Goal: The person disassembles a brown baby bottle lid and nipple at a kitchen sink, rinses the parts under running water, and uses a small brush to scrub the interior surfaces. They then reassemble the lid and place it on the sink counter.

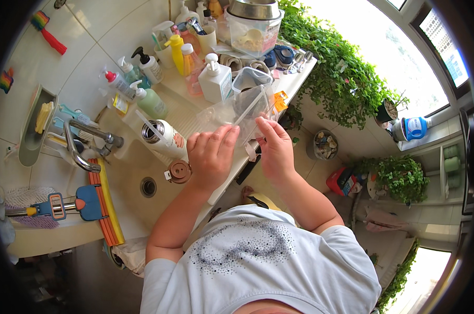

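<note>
A clear plastic bag [221, 114] is spread above the counter, held by both hands. Its near edge is pinched at the fingertips of my left hand [211, 155]. My right hand [276, 147] grips the bag's right side between thumb and index finger. A pale straw-like strip [252, 105] runs slantwise at the bag; whether it lies inside is unclear. Left of my left hand, a white vacuum flask [170, 139] stands uncapped, and a translucent straw [152, 126] crosses its mouth. The brown flask lid [179, 171] rests close to my left wrist.
The washbasin [133, 200] with its faucet [82, 145] lies left. A sponge mop [93, 202] leans across its edge. Several pump bottles [151, 103] and a white dispenser [216, 80] crowd the back. An orange packet [280, 101] lies near the counter edge; a waste bin [322, 144] stands below.
</note>
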### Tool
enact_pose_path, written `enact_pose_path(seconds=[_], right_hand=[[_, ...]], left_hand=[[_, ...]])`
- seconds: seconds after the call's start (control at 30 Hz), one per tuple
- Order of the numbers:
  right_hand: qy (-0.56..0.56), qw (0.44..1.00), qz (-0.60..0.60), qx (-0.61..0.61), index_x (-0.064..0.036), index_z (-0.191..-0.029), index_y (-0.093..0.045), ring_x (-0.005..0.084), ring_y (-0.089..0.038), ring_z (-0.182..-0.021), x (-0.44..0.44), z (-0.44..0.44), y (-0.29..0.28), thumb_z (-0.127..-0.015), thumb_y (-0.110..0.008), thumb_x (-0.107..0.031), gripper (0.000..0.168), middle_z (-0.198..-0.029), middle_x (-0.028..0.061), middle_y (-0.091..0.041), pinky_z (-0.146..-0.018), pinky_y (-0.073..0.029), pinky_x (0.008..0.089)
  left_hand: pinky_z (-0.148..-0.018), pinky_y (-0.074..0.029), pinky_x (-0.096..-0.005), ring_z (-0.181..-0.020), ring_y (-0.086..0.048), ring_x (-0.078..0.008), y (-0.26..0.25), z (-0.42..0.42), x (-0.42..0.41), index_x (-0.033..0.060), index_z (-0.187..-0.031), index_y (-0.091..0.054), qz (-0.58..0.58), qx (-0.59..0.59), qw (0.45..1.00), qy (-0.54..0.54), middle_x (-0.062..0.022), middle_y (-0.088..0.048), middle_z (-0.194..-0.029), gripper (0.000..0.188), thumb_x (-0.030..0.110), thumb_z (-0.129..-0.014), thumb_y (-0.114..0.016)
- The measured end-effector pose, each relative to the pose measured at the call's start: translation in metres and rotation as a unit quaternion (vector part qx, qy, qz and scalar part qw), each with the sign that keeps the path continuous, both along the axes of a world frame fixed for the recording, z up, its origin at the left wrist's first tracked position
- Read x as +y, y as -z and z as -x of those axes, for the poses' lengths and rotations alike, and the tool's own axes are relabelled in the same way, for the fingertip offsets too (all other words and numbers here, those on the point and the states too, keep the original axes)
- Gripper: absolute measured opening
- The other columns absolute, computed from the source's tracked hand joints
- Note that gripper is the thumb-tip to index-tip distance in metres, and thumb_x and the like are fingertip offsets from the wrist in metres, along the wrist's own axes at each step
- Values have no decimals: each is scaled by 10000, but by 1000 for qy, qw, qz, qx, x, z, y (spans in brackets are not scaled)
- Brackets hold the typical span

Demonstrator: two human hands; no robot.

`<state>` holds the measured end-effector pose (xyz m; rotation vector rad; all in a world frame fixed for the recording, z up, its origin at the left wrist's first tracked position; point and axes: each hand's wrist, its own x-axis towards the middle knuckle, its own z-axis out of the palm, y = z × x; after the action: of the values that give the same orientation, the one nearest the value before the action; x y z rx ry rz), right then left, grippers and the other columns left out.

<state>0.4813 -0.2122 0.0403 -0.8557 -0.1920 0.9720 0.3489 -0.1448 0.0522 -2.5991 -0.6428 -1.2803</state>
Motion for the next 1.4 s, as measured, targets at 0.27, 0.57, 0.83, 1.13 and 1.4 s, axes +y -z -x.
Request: enact_pose_path(seconds=[0.27, 0.57, 0.83, 1.13, 1.4], right_hand=[[29, 998, 30, 37, -120, -833, -662, 119, -437, -1138, 7, 9, -1, -806, -718, -225, 122, -1287, 33, -473, -868, -349, 264], [13, 999, 47, 0, -122, -826, -624, 69, -478, -858, 7, 9, -1, -804, -722, -249, 162, -1150, -11, -495, -677, -357, 236], [14, 999, 33, -40, -101, -820, -615, 63, -478, -880, 4, 11, -9, -847, -669, -245, 156, -1129, 7, -494, -706, -379, 224], [39, 932, -24, -360, -28, -882, -563, 126, -500, -1009, -1, -21, -4, -858, -634, -111, 112, -1148, 101, -486, -843, -399, 249], [-253, 958, 84, -106, -56, -1172, -459, 137, -619, -815, 16, -52, -59, -831, -662, -173, 414, -995, 53, -578, -668, -488, 242]], left_hand=[[-725, -350, -307, -748, -544, -120, 3, -5, -6, 149, -1075, -637, -15, 13, 1000, 17, -1, -603, -1044, 391, 31, -703, -653], [-713, -359, -279, -715, -519, -94, 2, -4, -7, 182, -996, -686, -57, 28, 998, 12, 42, -621, -1057, 241, 157, -770, -605], [-716, -346, -282, -710, -511, -105, 7, 2, -5, 169, -997, -684, -23, 0, 1000, 20, 51, -638, -1060, 285, 109, -721, -642], [-700, -331, -281, -670, -494, -113, 8, 8, -3, 149, -976, -679, 8, -57, 997, 43, 52, -647, -1040, 302, 65, -686, -671], [-678, -332, -270, -658, -495, -95, 8, 31, -12, 150, -934, -687, -11, -51, 998, 34, 45, -654, -1034, 237, 119, -700, -669]])
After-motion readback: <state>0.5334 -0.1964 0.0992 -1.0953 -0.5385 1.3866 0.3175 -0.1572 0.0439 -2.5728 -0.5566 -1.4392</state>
